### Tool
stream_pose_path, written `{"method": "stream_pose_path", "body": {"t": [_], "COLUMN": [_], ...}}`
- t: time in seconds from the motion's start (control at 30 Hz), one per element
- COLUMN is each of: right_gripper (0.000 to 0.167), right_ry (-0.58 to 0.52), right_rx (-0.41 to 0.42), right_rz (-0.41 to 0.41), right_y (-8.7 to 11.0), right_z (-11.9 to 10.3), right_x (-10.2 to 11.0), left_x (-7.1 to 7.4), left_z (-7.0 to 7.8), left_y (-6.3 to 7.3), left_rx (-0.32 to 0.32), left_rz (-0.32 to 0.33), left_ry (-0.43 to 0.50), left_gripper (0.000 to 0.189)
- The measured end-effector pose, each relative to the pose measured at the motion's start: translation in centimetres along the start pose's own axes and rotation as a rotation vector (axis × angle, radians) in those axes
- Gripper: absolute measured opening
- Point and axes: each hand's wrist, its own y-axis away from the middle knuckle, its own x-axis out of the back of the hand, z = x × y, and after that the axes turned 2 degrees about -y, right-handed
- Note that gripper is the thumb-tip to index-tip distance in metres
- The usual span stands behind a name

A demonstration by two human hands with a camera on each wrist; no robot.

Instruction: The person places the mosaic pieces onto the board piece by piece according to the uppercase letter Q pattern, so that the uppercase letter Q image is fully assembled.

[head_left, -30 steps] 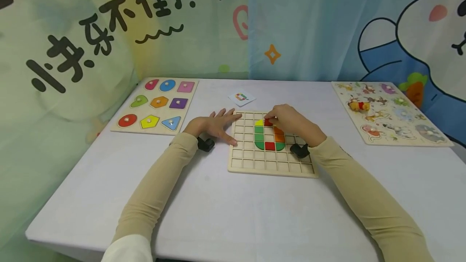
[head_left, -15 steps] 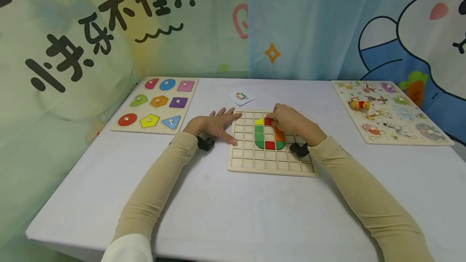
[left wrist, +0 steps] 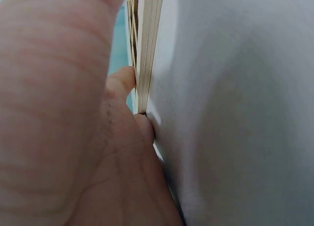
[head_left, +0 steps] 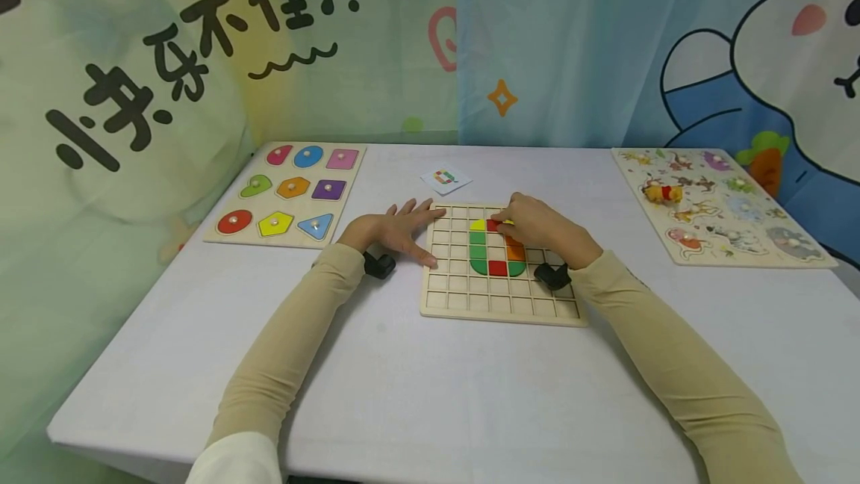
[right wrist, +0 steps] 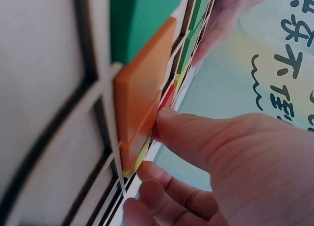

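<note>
A light wooden grid board (head_left: pixel 497 306) lies on the table with coloured tiles forming a ring in its cells. Green tiles (head_left: pixel 478 246) line the ring's left side, orange tiles (head_left: pixel 515 249) its right, and a red tile (head_left: pixel 498 268) its near side. My left hand (head_left: pixel 396 234) rests spread at the board's left edge, thumb and fingertips touching it. My right hand (head_left: pixel 540 226) is over the ring's far right corner, thumb and finger at the edge of the far red tile (right wrist: pixel 168 98). A yellow tile (right wrist: pixel 140 159) shows beside its fingers; the fingertips hide part of that corner.
A small picture card (head_left: pixel 446 179) lies behind the board. At the back left is a shape puzzle (head_left: pixel 285 196) with knobbed pieces. An animal puzzle (head_left: pixel 722 208) sits at the back right. Printed curtains hang behind the white table (head_left: pixel 430 394).
The right hand's fingers have shifted slightly right along the far red tile, and some yellow now shows beneath them. The left hand and the board stay where they were.
</note>
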Motion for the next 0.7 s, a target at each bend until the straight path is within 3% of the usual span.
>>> {"method": "stream_pose_path", "body": {"t": [0.43, 0.7], "right_gripper": [0.030, 0.031], "right_ry": [-0.065, -0.074], "right_rx": [0.004, -0.041], "right_rz": [0.025, -0.010], "right_y": [0.0, 0.1], "right_z": [0.4, 1.2], "right_x": [0.0, 0.6], "left_x": [0.0, 0.1], "left_z": [0.1, 0.2], "left_y": [0.0, 0.2], "left_rx": [0.004, 0.005], "left_rz": [0.001, -0.003], "left_ry": [0.014, 0.016], "left_gripper": [0.105, 0.106]}}
